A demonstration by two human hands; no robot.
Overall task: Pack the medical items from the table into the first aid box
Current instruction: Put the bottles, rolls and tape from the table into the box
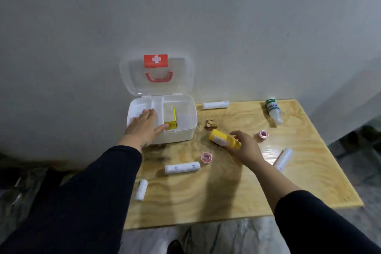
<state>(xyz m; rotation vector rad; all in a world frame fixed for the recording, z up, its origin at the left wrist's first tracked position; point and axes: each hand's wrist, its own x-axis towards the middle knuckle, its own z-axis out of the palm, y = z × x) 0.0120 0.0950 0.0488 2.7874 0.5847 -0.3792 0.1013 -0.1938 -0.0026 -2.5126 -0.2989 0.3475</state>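
First aid box (181, 130) open at the wooden table's (309, 171) far left corner, lid (132, 80) against the wall.

A yellow carton (171, 125) stands inside it; the left hand (144, 125) lies flat and spread on the box's near rim, gripping nothing. Right of the box, the right hand (245, 146) closes around a yellow bottle (222, 139) (tilted, just above the tabletop). Around the box: four white bandage rolls (182, 167), two pink tape rolls (206, 157), and a green-labelled bottle (273, 109) lying far right.
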